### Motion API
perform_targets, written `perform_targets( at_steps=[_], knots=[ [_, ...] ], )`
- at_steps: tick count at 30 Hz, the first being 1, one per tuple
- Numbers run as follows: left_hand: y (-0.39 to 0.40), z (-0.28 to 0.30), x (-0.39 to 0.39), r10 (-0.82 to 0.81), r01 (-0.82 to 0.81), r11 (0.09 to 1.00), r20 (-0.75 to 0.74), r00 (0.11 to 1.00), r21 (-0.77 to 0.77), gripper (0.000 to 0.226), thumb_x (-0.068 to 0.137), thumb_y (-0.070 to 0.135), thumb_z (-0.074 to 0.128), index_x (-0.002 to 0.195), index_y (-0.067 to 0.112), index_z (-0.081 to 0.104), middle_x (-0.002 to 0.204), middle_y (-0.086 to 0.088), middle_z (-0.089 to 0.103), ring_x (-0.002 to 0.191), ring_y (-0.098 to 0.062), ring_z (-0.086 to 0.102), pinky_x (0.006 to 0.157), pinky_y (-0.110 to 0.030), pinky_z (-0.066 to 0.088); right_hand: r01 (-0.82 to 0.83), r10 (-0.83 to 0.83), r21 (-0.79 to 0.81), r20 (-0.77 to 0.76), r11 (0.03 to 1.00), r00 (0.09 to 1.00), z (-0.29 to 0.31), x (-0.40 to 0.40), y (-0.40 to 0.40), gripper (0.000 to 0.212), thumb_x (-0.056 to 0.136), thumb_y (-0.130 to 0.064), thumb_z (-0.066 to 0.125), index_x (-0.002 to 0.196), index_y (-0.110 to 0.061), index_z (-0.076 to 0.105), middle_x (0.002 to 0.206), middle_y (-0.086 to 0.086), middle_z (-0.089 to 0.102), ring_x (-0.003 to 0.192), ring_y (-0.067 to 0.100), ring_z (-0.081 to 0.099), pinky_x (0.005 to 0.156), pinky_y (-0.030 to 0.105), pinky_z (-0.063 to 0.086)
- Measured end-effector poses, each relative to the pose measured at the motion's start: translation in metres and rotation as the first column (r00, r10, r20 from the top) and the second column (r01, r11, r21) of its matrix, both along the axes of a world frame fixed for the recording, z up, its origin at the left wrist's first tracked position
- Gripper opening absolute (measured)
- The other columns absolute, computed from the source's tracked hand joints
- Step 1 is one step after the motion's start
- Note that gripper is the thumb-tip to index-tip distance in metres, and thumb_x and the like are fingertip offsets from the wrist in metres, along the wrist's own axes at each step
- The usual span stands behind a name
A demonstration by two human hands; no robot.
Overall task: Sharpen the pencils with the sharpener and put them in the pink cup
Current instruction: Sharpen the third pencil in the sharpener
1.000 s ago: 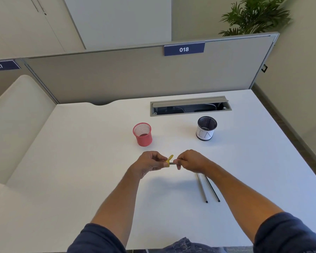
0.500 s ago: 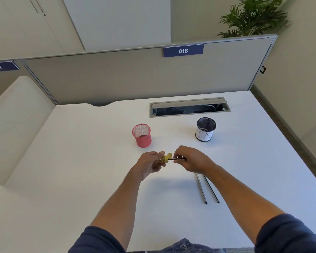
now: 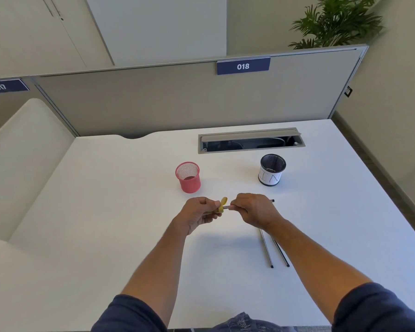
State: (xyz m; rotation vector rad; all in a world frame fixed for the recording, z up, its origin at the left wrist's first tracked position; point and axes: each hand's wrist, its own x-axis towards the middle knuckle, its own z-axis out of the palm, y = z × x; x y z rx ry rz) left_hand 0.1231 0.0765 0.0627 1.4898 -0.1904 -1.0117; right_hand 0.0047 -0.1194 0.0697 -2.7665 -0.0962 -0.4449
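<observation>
White worktop fills most of the view, w/ a grey partition along its 12 o'clock edge carrying a blue "018" tag. A potted plant shows behind the partition at approx 1 o'clock. Open cable tray is sunk into the worktop near the far edge, at 12 to 1 o'clock from the hands.

Both forearms reach in from 6 o'clock, dark blue sleeves at the bottom corners. Left hand is curled round a small yellow sharpener — thumb and fingers clamp it, part of it sticks up past the knuckles. Right hand grips a dark pencil lying roughly 3-to-9 o'clock; its back end pokes out past the hand on the 3 o'clock side, a short bit of shaft shows between the hands, and its front end meets the sharpener. Can't tell how far the tip is inside. Hands are just beside each other, above the worktop centre.

Pink cup — mesh, upright — stands at approx 11 o'clock from the hands, near them. No pencils visible in it. Black mesh cup w/ a white paper wrap stands at approx 1 o'clock, well apart from the pink one.

Two more pencils lie flat on the worktop at approx 5 o'clock from the right hand, side by side, partly hidden under the right forearm.
</observation>
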Motion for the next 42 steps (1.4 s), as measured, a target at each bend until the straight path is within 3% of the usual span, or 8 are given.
perform_targets(
  at_steps=[5,13,19,25,28,34,38,42],
  knots=[
    [0.004,-0.004,0.001,-0.074,0.066,0.994,0.096,0.993,0.087,0.020,0.067,0.014,0.091,0.080,0.014,0.076,0.088,-0.013,0.077,0.077,-0.020,0.071,0.078,-0.030,0.052,0.174,-0.075,0.192,-0.437,0.966,0.897,0.000,0.003,0.000,0.025,0.099,-0.040,0.057,0.087,-0.028,0.076,0.080,-0.011,0.070,0.070,0.007,0.057,0.060,0.027,0.041],
    [0.000,0.000,-0.003,-0.138,0.124,0.984,0.105,0.985,0.130,0.028,0.062,0.015,0.093,0.084,0.015,0.076,0.086,-0.008,0.076,0.078,-0.018,0.070,0.077,-0.029,0.051,0.271,0.081,0.454,-0.619,0.849,0.781,0.000,0.005,-0.008,0.033,0.098,-0.044,0.055,0.079,-0.027,0.076,0.061,-0.009,0.057,0.055,0.002,0.048,0.060,0.024,0.040],
    [0.000,-0.003,-0.005,-0.036,0.035,0.998,0.026,0.999,0.045,0.017,0.083,0.025,0.084,0.083,0.012,0.072,0.094,-0.020,0.077,0.070,-0.022,0.065,0.068,-0.027,0.051,0.162,0.122,0.487,-0.501,0.858,0.857,0.003,0.003,-0.011,0.012,0.086,-0.029,0.075,0.093,-0.026,0.066,0.081,-0.008,0.068,0.066,0.002,0.055,0.068,0.028,0.051],
    [-0.003,-0.002,-0.003,0.100,-0.098,0.995,-0.064,0.993,0.034,0.035,0.090,0.036,0.077,0.097,0.004,0.067,0.082,-0.024,0.073,0.053,-0.017,0.050,0.058,-0.025,0.047,0.031,-0.012,0.112,-0.163,0.993,0.987,0.003,0.000,-0.005,0.017,0.095,-0.034,0.068,0.108,-0.028,0.077,0.091,-0.007,0.068,0.081,0.015,0.062,0.065,0.034,0.052],
    [-0.006,0.000,-0.002,0.107,-0.107,0.994,-0.107,0.989,0.002,0.032,0.091,0.034,0.075,0.096,0.004,0.066,0.079,-0.021,0.072,0.053,-0.016,0.048,0.058,-0.026,0.048,0.006,-0.008,0.011,0.107,1.000,0.994,0.000,-0.004,-0.004,0.015,0.091,-0.028,0.074,0.103,-0.019,0.078,0.087,-0.002,0.069,0.072,0.021,0.064,0.053,0.035,0.051],
    [-0.005,0.001,-0.001,0.015,-0.019,0.998,-0.066,0.998,-0.058,0.019,0.089,0.022,0.077,0.087,0.005,0.071,0.091,-0.024,0.073,0.070,-0.022,0.059,0.067,-0.028,0.052,-0.034,0.047,-0.068,0.207,0.997,0.977,-0.002,-0.002,-0.005,0.008,0.089,-0.018,0.077,0.087,-0.010,0.075,0.068,0.003,0.064,0.058,0.028,0.059,0.046,0.033,0.046],
    [-0.001,0.000,0.000,-0.063,0.060,0.998,0.086,0.994,0.037,0.011,0.081,0.019,0.084,0.085,0.013,0.075,0.096,-0.016,0.078,0.083,-0.021,0.068,0.079,-0.030,0.052,0.059,-0.061,-0.020,-0.106,0.998,0.992,0.001,-0.003,-0.002,0.020,0.097,-0.034,0.064,0.089,-0.021,0.076,0.075,-0.004,0.071,0.070,0.023,0.064,0.055,0.030,0.047],
    [-0.003,0.001,0.001,-0.085,0.065,0.990,0.155,0.984,0.128,0.019,0.071,0.006,0.090,0.082,0.015,0.076,0.082,-0.004,0.076,0.075,-0.015,0.066,0.080,-0.030,0.047,0.241,-0.107,0.204,-0.510,0.949,0.854,0.007,0.001,-0.001,0.031,0.098,-0.046,0.056,0.077,-0.030,0.073,0.062,-0.009,0.061,0.061,0.008,0.053,0.062,0.029,0.043]
  ],
)
